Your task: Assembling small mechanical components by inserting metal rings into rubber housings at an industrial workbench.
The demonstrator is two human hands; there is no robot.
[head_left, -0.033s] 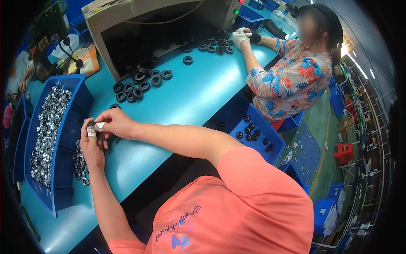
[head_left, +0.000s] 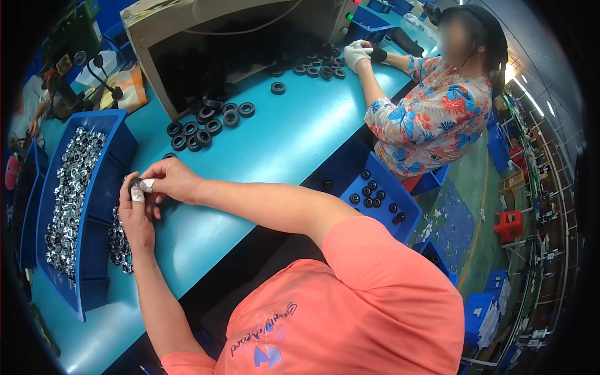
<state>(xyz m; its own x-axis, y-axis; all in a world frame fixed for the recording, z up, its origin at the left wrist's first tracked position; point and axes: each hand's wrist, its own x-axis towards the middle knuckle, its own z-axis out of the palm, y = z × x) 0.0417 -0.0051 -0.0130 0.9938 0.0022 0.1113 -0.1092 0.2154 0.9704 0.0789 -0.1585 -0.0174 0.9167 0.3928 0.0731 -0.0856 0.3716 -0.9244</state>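
Note:
My left hand (head_left: 136,222) is closed at the near edge of the metal parts, its fingers pinching a small black ring (head_left: 134,182). From the right, my right hand (head_left: 172,181) grips the same ring with thumb and fingers. White tape or finger covers wrap some fingertips. My fingers hide most of the ring. Close beside my left hand lies a pile of shiny metal rings (head_left: 117,240). Just beyond my right hand, another black ring (head_left: 169,155) rests on the turquoise table (head_left: 275,134).
A blue bin (head_left: 115,159) of shiny metal parts (head_left: 74,194) stands at the left. Black rings (head_left: 203,122) lie ahead before a boxy machine (head_left: 153,59). A blue tray (head_left: 406,215) with black round parts sits right. A gloved co-worker (head_left: 431,112) works at the far right.
The black ring has tilted slightly between my fingertips, and more of its curved edge shows. My arms have hardly moved.

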